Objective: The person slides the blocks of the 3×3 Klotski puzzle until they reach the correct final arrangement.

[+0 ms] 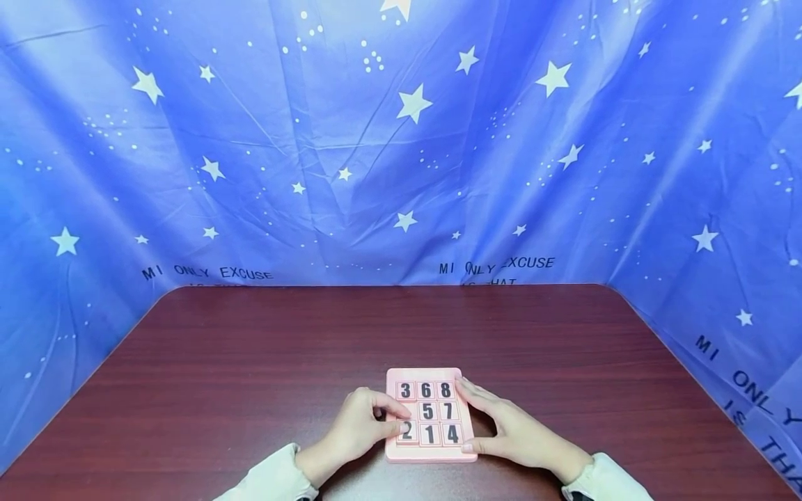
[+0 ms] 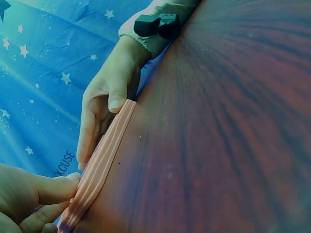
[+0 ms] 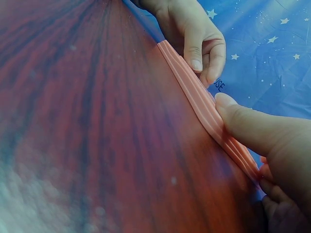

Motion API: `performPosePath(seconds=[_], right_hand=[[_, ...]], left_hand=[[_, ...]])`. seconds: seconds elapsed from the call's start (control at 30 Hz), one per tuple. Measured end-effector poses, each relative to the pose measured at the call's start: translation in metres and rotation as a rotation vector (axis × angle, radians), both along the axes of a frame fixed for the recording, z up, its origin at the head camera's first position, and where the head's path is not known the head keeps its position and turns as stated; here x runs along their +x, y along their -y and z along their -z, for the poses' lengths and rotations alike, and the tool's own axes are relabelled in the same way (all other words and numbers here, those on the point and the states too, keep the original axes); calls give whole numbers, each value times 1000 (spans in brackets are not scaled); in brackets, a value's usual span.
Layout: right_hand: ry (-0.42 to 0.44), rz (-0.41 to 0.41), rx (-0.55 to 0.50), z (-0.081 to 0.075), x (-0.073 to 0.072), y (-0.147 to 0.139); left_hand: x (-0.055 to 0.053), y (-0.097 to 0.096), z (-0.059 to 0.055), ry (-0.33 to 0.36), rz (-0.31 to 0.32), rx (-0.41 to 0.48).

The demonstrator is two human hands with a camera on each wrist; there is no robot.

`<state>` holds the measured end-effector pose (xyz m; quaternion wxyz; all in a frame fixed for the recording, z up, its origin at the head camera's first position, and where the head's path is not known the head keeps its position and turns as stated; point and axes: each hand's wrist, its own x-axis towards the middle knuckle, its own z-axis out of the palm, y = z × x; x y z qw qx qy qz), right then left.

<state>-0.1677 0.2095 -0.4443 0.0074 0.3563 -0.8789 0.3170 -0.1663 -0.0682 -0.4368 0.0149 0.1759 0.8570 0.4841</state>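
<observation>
A pink sliding number puzzle (image 1: 432, 454) lies flat on the table, its square tiles marked with black digits. Top row reads 3, 6, 8; the middle row shows 5 and 7, with a gap at its left; the bottom row shows 2, 1, 4. My left hand (image 1: 360, 424) pinches at the 2 tile (image 1: 409, 437), thumb on its upper part and index fingertip at the gap above. My right hand (image 1: 523, 431) holds the frame's right side, thumb near the lower corner and fingers along the upper edge. Both wrist views show the puzzle's ridged side edge (image 2: 99, 170) between the hands.
The dark red wood-grain table (image 1: 250, 362) extends beyond the puzzle to a rounded far edge. Blue cloth (image 1: 351, 139) with white stars and lettering hangs behind it and along both sides. A black wrist device (image 2: 158, 25) sits at the right sleeve.
</observation>
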Motion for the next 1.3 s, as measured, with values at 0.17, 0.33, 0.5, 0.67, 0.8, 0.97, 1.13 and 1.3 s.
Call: performPosePath(seconds=[0.17,0.33,0.5,0.67,0.8,0.97,1.13,1.3], right_hand=[[6,1,2,0,0,-1],[-3,-3,6,-1,0,-1],[-3,0,5,-1,0,-1],[12,7,19,-3,-1,-1],[28,13,20,-3,0,-1],[43,8,11,-3,0,0],[33,2,0,-3,0,0],[5,-7,-10,-3,0,-1]], left_hand=[[-6,-2,1,-47,-29,-38],[-11,-3,3,-76,-39,-46],[-16,-5,6,-95,-63,-45],[-17,-5,7,-87,-90,-41],[-16,-6,7,-92,-89,-33],[-10,-10,7,-117,-87,25],[2,-21,5,-87,-122,86],[14,-33,4,-19,-149,116]])
